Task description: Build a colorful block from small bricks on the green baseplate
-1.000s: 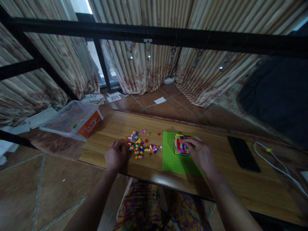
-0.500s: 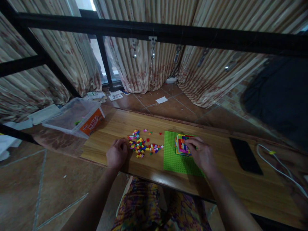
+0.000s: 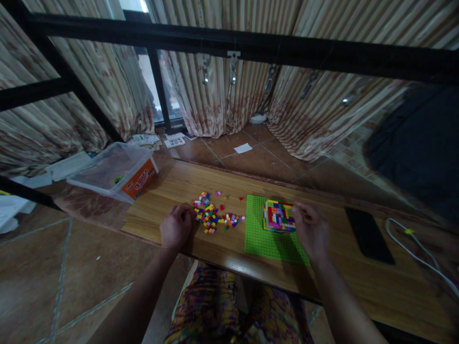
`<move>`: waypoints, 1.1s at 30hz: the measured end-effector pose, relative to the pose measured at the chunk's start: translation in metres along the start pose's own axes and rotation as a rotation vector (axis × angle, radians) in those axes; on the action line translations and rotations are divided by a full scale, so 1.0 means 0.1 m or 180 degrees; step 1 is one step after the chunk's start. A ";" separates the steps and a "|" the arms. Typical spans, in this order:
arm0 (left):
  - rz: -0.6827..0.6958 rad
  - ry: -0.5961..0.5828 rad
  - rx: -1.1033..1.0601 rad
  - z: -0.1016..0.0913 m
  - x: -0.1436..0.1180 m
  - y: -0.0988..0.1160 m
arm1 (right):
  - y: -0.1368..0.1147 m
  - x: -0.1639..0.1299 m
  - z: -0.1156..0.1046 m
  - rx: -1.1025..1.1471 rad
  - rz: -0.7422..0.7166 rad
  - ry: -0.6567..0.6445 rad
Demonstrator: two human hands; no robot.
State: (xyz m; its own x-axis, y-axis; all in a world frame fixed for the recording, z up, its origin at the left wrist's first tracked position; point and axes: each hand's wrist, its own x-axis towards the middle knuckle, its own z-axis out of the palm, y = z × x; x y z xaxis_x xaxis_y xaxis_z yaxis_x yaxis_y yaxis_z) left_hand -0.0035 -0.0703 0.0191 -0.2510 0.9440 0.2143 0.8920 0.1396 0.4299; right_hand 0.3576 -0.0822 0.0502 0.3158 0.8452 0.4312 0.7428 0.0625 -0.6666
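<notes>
My left hand [image 3: 175, 226] rests on the wooden table with its fingers curled closed, beside a loose pile of small coloured toy bricks [image 3: 208, 215]. Whatever its fingers may hold is hidden. On the right, a green baseplate [image 3: 255, 239] carries a low, layered rectangular block of multicoloured bricks [image 3: 276, 217]. My right hand [image 3: 312, 229] hovers at that block's right side, over the plate's right part, with fingers bent inward. It covers the block's right edge, and I cannot make out anything between its fingertips.
A clear plastic box [image 3: 107, 172] with an orange label stands at the table's left end. A black phone-like slab [image 3: 369, 234] lies right of my right hand, near a white cable [image 3: 426, 248]. A black metal rail [image 3: 251, 45] crosses before the curtains.
My right hand has drawn back to the right from the top of the brick block, uncovering more of it. My left hand stays beside the pile. The view has shifted slightly.
</notes>
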 end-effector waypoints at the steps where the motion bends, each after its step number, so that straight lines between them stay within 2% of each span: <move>1: 0.0004 0.0006 0.0005 0.00 0.00 0.00 | 0.00 0.01 0.02 -0.0130 -0.0008 0.0024; 6: 0.0019 0.0059 -0.0003 0.01 0.01 -0.01 | -0.01 0.01 0.20 -0.0549 0.0047 0.0004; 12: 0.0016 0.0052 -0.0013 0.01 0.00 -0.01 | 0.04 -0.05 0.35 -0.0324 0.0306 -0.0188; 19: -0.0013 0.0025 0.0033 0.00 0.00 0.00 | 0.07 -0.05 0.39 0.0184 0.0872 -0.0283; 28: -0.0031 -0.0015 -0.0084 0.00 0.00 0.00 | 0.02 -0.07 0.39 0.0524 0.1090 -0.0165; 33: -0.0019 -0.0088 -0.0125 0.00 0.00 0.01 | 0.07 -0.05 0.41 0.0641 0.1309 -0.0145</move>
State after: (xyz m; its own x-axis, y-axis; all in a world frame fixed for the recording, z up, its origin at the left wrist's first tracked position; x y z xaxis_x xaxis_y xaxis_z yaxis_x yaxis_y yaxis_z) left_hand -0.0029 -0.0698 0.0192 -0.2455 0.9511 0.1875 0.8748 0.1340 0.4655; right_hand 0.3371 -0.0643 0.0189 0.5306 0.8437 0.0819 0.4303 -0.1849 -0.8835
